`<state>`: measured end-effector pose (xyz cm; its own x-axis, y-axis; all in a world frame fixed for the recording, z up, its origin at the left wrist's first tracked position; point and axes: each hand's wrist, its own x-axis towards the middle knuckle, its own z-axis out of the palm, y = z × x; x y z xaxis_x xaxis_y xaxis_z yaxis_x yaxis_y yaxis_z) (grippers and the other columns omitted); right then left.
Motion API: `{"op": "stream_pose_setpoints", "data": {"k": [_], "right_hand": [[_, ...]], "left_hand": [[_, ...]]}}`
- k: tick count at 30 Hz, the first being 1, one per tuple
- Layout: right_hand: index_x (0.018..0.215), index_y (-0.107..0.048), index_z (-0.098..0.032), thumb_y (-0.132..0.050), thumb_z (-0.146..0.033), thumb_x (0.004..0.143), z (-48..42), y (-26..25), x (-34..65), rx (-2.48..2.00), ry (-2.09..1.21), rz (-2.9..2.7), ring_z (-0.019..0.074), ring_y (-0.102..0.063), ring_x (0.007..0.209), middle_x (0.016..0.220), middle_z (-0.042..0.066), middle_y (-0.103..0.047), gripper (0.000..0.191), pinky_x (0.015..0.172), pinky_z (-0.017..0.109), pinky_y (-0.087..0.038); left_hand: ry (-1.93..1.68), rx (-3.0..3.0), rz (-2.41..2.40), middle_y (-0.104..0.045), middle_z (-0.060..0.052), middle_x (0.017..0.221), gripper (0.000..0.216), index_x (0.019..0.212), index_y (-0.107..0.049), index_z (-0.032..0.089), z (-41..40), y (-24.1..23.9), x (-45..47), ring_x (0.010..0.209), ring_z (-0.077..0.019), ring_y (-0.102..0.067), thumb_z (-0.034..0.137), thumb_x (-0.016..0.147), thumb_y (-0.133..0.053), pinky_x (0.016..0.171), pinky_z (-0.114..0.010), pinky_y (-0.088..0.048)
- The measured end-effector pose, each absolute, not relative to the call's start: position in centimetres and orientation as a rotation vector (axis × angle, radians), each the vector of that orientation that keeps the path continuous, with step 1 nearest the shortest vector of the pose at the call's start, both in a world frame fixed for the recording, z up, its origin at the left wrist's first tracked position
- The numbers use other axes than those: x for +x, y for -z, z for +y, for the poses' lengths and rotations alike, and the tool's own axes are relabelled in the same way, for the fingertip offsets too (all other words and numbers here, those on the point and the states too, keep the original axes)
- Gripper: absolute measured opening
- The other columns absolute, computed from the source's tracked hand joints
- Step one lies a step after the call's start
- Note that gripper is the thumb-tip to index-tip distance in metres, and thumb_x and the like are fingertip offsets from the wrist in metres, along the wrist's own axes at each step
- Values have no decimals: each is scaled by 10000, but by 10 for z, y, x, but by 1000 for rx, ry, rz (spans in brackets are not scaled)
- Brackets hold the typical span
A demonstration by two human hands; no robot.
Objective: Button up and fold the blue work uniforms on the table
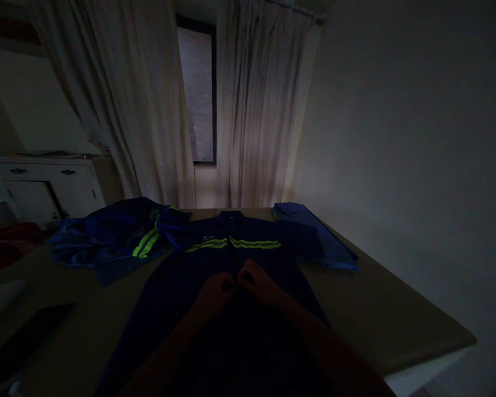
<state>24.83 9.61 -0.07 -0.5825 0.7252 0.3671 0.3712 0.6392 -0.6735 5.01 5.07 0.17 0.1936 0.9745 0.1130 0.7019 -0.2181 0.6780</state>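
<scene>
A dark blue jacket [182, 286] with neon green chest stripes lies spread flat on the table [380, 309], collar toward the window. My left hand [215, 293] and my right hand [259, 282] meet at the middle of its front, fingers pinched on the closure just below the stripes. In the dim light I cannot make out whether they grip a button or a zip.
A crumpled blue garment [107, 237] with green stripes lies at the back left, and a folded blue one [318, 234] at the back right. A dark flat object [25, 342] rests near the front left. Curtains [248, 110], a window and a white dresser [45, 184] stand behind.
</scene>
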Motion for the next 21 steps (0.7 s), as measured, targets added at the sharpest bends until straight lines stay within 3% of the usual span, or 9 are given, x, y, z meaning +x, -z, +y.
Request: {"op": "stream_pose_setpoints", "data": {"k": [9,13,16,21], "right_hand": [[905,-756,-178,-632,-256,892,111,6,255,-1096,-1080,-2170,168,-633,762,853,10,-721,147,699,257,-477],[902,-770,-175,-633,-288,883,113,9,255,-1075,-1132,-2116,174,-642,765,861,15,-738,178,691,255,-479],[906,-782,-181,-641,-314,886,113,8,255,-1059,-1113,-2159,191,-664,798,888,25,-753,194,726,274,-495],[967,-769,-191,-638,-268,869,114,11,252,-1032,-997,-2125,225,-688,936,981,42,-763,180,866,327,-509]], "left_hand": [[-816,2079,1509,-669,-17,983,186,1098,-544,245,46,4,61,893,-186,-638,254,917,-587,769,-277,-422],[-812,2091,1521,-664,1,932,153,1040,-566,244,42,-4,64,840,-167,-628,182,900,-564,742,-264,-409],[-754,2143,1590,-676,-2,924,50,963,-604,243,39,-6,63,855,-176,-626,253,923,-575,739,-272,-406],[-705,2230,1624,-696,-38,957,262,947,-644,232,45,2,55,907,-210,-648,428,1009,-481,811,-312,-436]]}}
